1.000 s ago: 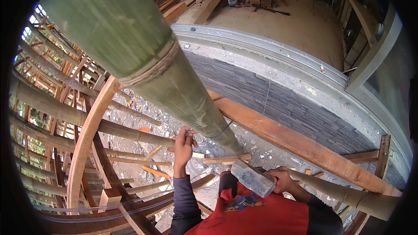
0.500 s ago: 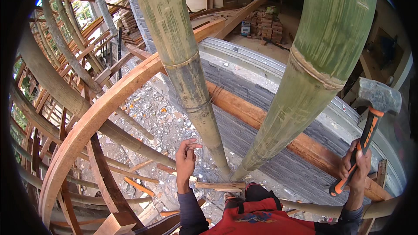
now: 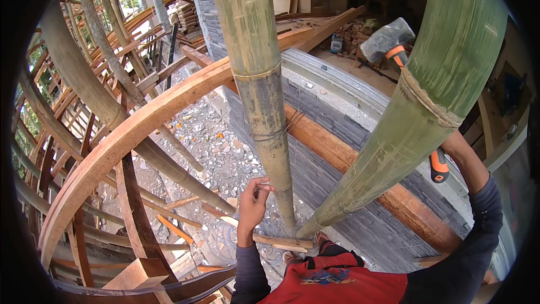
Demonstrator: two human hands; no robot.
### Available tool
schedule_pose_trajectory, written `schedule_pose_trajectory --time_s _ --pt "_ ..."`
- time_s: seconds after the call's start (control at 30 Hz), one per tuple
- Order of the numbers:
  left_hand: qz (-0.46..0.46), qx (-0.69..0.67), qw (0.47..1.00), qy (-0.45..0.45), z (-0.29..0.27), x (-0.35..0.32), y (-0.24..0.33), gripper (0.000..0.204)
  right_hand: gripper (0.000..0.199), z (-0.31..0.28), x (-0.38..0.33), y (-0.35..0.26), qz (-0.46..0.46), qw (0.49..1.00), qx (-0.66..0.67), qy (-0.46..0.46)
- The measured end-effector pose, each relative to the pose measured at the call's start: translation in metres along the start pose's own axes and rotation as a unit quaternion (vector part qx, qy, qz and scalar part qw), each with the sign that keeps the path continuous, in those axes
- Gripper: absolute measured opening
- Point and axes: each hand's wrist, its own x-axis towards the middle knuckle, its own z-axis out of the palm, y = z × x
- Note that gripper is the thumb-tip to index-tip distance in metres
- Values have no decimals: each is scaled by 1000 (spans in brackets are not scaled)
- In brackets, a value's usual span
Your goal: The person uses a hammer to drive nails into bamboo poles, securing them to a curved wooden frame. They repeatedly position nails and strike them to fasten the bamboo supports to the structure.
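Grasping a hammer (image 3: 388, 40) in the right hand (image 3: 451, 142), mostly hidden behind a thick green bamboo pole (image 3: 388, 146) and visible only in part past its right edge. Seen in two pieces around that pole: grey head and orange collar at its upper left, black-and-orange handle end lower down at its right, middle covered. Raised well above and to the right of the left hand (image 3: 254, 205), with a slimmer bamboo pole (image 3: 247, 34) between hammer head and left hand in view. Holding the left hand just left of the slimmer pole's lower part, fingers bent, fingertips overlapping the pole in view; too unclear to tell whether touching it or pinching something small.

Standing with feet (image 3: 321, 238) near the bottoms of both poles, beside short wood pieces (image 3: 284, 242), on rubble-strewn ground (image 3: 208, 141). Wearing a red shirt (image 3: 349, 287) with dark sleeves (image 3: 250, 270).

Behind the poles, a reddish beam (image 3: 332, 143) along a grey stone-clad wall (image 3: 315, 180), with a metal track (image 3: 337, 81) above. Farther back, stacked bricks (image 3: 354, 42) near a pale container (image 3: 336, 43). To the left, a curved board (image 3: 140, 118) arching across bamboo scaffolding (image 3: 79, 67), with a squared wooden block (image 3: 138, 275) low down.
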Motion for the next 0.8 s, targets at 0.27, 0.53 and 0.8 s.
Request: schedule_pose_trajectory --time_s 0.27,0.53,0.8 --pt "120 95 966 208 25 15 43 36 26 56 83 34 -149 933 248 -215" --pt "250 253 870 341 36 55 50 46 33 121 80 106 -131 968 110 -182" --pt "208 231 880 358 63 70 75 56 31 137 64 108 -215 941 184 -187"
